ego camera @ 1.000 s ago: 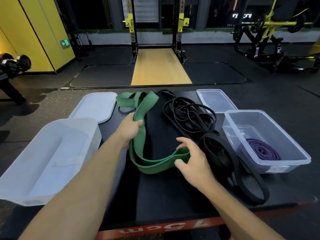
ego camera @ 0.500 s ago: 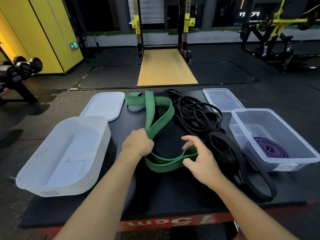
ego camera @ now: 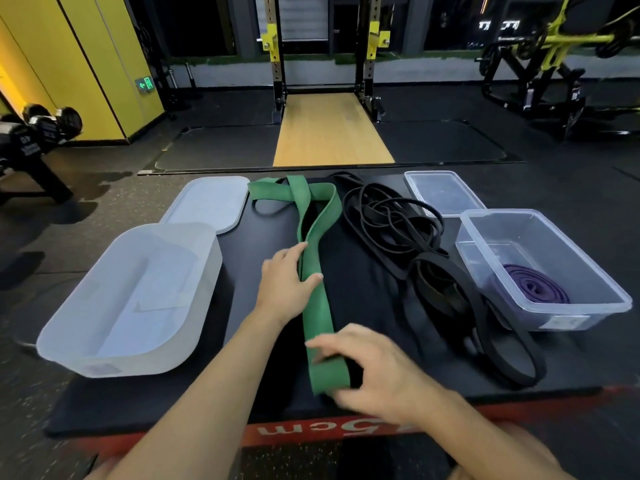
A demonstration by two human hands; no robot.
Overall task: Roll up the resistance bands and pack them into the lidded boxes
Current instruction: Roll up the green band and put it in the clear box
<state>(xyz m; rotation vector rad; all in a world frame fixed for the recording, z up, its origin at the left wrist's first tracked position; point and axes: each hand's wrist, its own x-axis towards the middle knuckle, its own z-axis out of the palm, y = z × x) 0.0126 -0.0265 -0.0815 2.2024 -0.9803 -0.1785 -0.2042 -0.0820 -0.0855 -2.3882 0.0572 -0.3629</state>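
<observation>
Now | green band (ego camera: 316,306), bunched a second ago, lies straight down the table (ego camera: 367,299) | my left hand (ego camera: 285,289) flat, fingers straight, pressing it | my right hand (ego camera: 374,368) pinching its near end | rolling can begin

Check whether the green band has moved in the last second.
Yes. The green band's near end has been pulled nearer the red front edge, now level with the white box's near wall.
</observation>
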